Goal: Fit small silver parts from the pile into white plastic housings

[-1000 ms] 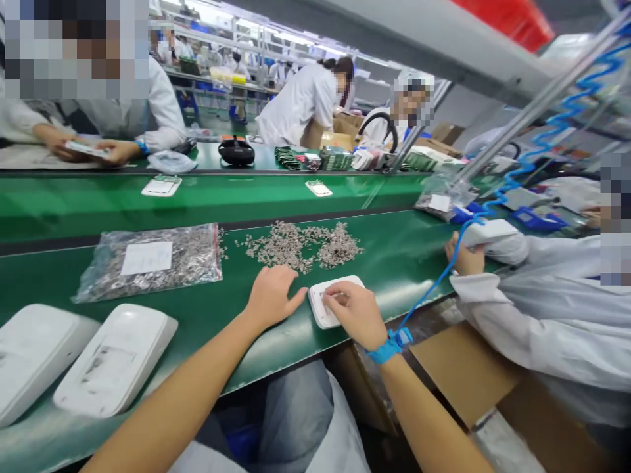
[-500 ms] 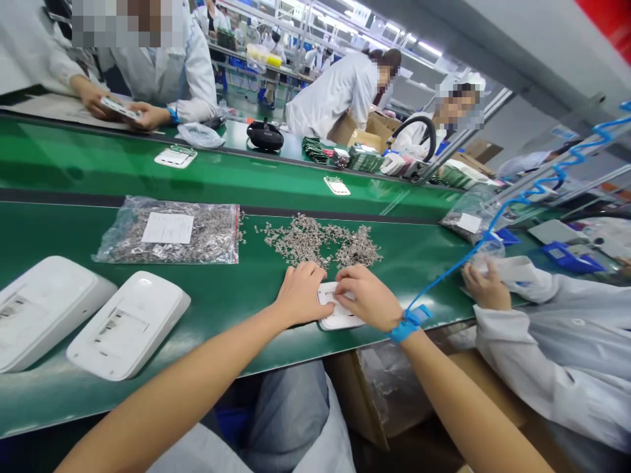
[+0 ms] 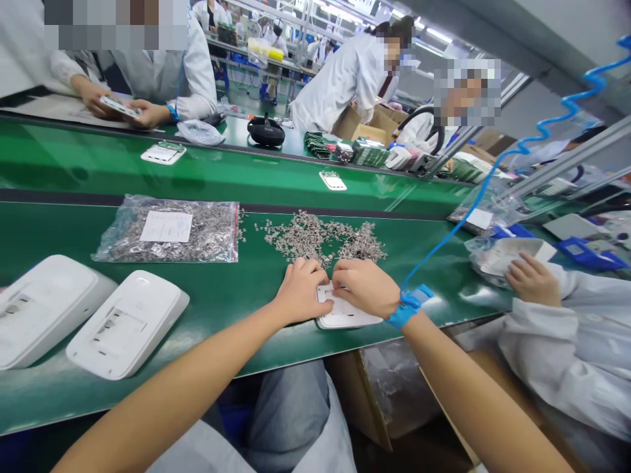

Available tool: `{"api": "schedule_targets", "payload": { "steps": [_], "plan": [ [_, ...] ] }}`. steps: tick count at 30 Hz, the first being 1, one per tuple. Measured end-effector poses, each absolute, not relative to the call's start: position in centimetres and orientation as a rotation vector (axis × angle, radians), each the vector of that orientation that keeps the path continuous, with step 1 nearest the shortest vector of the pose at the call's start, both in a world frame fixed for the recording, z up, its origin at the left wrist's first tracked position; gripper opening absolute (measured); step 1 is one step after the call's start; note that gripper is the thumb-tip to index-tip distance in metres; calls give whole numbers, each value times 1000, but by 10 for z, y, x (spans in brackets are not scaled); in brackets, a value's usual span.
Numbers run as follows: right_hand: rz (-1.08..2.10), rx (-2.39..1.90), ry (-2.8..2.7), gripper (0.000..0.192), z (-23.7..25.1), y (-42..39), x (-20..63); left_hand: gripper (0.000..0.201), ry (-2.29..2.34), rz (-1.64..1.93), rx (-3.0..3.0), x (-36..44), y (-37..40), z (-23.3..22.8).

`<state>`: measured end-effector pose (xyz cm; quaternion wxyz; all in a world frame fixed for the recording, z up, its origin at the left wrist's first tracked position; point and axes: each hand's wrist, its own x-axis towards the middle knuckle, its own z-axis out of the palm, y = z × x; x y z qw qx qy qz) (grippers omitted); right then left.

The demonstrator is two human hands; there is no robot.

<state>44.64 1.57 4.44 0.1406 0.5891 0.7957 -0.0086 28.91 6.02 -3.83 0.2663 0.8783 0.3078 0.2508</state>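
Observation:
A white plastic housing point(image 3: 345, 318) lies on the green bench in front of me, partly covered by both hands. My left hand point(image 3: 302, 292) grips its left side, with the thumb resting on the upper face. Over the same face, my right hand point(image 3: 367, 289) has its fingers pinched together against the housing; whatever is between the fingertips is hidden. A blue wrist strap point(image 3: 409, 307) with a coiled cord is round my right wrist. Just beyond my fingers, small metal pieces point(image 3: 300, 236) lie in a loose heap.
Two white housings point(image 3: 158, 299) point(image 3: 64, 282) rest at left. Behind them lies a labelled plastic bag point(image 3: 211, 230) of metal pieces. A green conveyor point(image 3: 246, 180) carries white parts with boards. At right, a co-worker's hand point(image 3: 535, 279) holds a white part near blue trays point(image 3: 586, 253).
My hands stay at the housing, the right shifted only slightly. Parts on the conveyor have moved a little left. The co-worker at right has moved a hand rightward, now with a white part.

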Motion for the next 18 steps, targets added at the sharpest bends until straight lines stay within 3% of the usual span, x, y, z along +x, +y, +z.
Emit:
{"api": "schedule_targets", "payload": {
  "steps": [4,9,15,18],
  "plan": [
    [-56,1739,2244,7,43,29,443,23,816,652,2369,289,61,-37],
    [-210,1873,2340,24,31,36,461,10,838,668,2337,289,63,-37],
    [1,1902,2943,4,3,-19,483,8,926,688,2288,294,62,-40],
    [58,1884,3062,12,-9,-37,484,9,969,686,2256,297,63,-40]
  ]
}}
